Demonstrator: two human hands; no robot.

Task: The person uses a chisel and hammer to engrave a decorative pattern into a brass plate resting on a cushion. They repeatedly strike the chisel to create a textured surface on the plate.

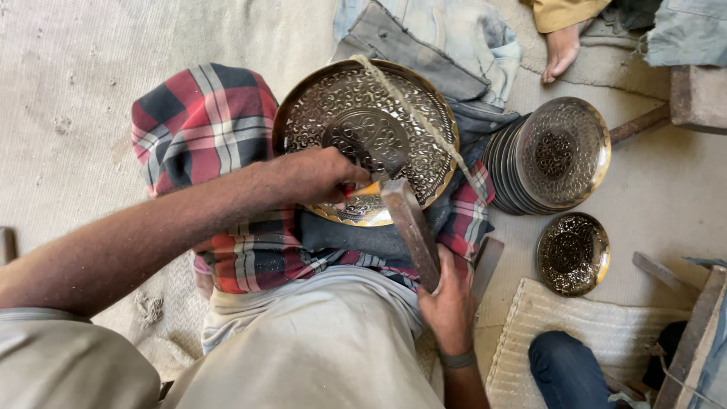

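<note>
Pinching what looks like a small chisel (356,189), left hand (318,176) rests on the engraved brass plate (363,129); right hand (448,303) grips a wooden mallet (410,227) just below.

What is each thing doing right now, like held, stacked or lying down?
Left hand: pressed on the big plate, pinching a small tool.
Right hand: gripping the hammer.
Hammer: held, head at the plate's lower rim.
Big plate: propped on checked cloth, cord across it.
Plate stack: leaning on edge.
Small bowl: lying on the floor.
</note>
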